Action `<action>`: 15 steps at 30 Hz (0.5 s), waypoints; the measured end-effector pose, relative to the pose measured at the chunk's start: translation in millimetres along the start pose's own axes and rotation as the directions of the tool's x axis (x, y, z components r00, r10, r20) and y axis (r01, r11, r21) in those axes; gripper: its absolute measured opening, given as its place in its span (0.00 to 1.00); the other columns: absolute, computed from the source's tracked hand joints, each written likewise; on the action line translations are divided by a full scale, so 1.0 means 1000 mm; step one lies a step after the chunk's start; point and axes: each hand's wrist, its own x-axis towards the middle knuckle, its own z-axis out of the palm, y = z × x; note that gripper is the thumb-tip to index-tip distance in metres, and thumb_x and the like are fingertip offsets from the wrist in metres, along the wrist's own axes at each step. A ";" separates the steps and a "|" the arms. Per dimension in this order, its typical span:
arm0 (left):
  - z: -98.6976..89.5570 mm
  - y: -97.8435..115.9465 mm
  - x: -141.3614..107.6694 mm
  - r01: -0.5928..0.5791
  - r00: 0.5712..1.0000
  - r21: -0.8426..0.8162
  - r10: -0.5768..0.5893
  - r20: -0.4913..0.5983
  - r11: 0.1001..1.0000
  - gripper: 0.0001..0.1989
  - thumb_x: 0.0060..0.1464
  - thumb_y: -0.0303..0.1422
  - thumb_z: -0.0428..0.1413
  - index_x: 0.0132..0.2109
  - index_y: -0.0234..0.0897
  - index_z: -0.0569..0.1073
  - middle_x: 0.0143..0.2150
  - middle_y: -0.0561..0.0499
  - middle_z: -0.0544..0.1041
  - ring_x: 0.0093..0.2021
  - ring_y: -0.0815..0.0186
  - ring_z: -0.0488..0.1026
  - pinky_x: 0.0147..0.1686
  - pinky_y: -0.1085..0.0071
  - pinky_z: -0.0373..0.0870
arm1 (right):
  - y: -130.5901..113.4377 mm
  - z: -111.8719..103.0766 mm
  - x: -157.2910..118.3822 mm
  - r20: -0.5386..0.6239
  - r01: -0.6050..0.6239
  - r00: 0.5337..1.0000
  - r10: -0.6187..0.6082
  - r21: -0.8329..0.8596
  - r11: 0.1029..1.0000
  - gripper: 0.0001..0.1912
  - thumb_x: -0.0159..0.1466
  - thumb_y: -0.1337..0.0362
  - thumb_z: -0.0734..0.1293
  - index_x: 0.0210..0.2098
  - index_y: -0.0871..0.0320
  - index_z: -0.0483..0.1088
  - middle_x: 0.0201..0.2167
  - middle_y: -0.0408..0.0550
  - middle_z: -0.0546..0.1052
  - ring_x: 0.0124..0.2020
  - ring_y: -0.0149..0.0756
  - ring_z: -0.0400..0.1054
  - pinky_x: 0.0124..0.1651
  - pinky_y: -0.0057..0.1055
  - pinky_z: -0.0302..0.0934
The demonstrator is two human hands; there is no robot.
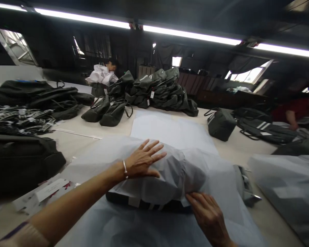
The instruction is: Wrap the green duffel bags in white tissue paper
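A dark bag (173,206) with white stripes lies in front of me, mostly hidden beneath a sheet of thin white wrapping paper (167,175). Over the top of the covered bag, my left hand (144,159) rests on the paper with its fingers spread; a bracelet circles that wrist. My right hand (207,211) has its fingers pinched at the paper's near edge, by the right part of the bag. More white paper spreads under and around the bag.
Dark bags (154,89) are heaped at the back. Straps (20,118) and another bag (23,161) lie left, near white tags (53,189). A tape dispenser (247,192) stands right, beside a paper-covered item (285,192). Co-workers are at the back (101,73) and right (298,109).
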 end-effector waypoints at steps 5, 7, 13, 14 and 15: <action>0.061 0.003 -0.010 0.032 0.995 0.021 -0.034 0.094 0.999 0.38 0.58 0.59 0.46 0.68 0.44 0.53 0.69 0.42 0.55 0.68 0.50 0.50 0.65 0.49 0.39 | -0.008 -0.040 0.030 -0.054 -0.083 0.994 0.091 0.134 0.987 0.10 0.64 0.60 0.66 0.44 0.55 0.72 0.40 0.48 0.76 0.43 0.39 0.69 0.47 0.36 0.59; 0.060 0.006 -0.013 0.039 0.996 0.037 -0.042 0.084 0.999 0.38 0.58 0.59 0.46 0.68 0.45 0.53 0.69 0.43 0.55 0.68 0.50 0.50 0.65 0.49 0.39 | -0.007 -0.051 0.062 -0.104 -0.188 0.973 0.208 0.174 0.967 0.11 0.68 0.63 0.61 0.48 0.53 0.71 0.45 0.49 0.75 0.48 0.39 0.68 0.50 0.37 0.58; 0.049 0.013 -0.008 0.065 0.995 0.084 -0.070 0.066 0.994 0.39 0.57 0.57 0.51 0.68 0.44 0.54 0.69 0.43 0.56 0.67 0.50 0.52 0.65 0.49 0.40 | 0.002 -0.002 0.131 0.123 -0.173 0.978 0.169 0.015 0.985 0.28 0.69 0.50 0.56 0.63 0.57 0.57 0.66 0.54 0.58 0.68 0.49 0.46 0.68 0.52 0.38; 0.051 0.014 -0.009 0.062 0.996 0.087 -0.067 0.057 0.994 0.38 0.57 0.56 0.51 0.67 0.42 0.54 0.68 0.42 0.56 0.67 0.50 0.52 0.65 0.50 0.41 | 0.003 0.013 0.129 0.163 -0.142 0.976 0.141 -0.004 0.990 0.28 0.69 0.49 0.57 0.64 0.56 0.57 0.66 0.53 0.58 0.68 0.49 0.46 0.68 0.53 0.36; 0.052 0.015 -0.011 0.054 0.997 0.087 -0.058 0.048 0.995 0.37 0.59 0.56 0.50 0.67 0.41 0.55 0.68 0.42 0.57 0.67 0.51 0.52 0.65 0.51 0.42 | 0.004 0.026 0.124 0.186 -0.124 0.975 0.124 -0.013 0.992 0.28 0.68 0.50 0.57 0.64 0.55 0.58 0.66 0.53 0.58 0.68 0.48 0.46 0.68 0.52 0.36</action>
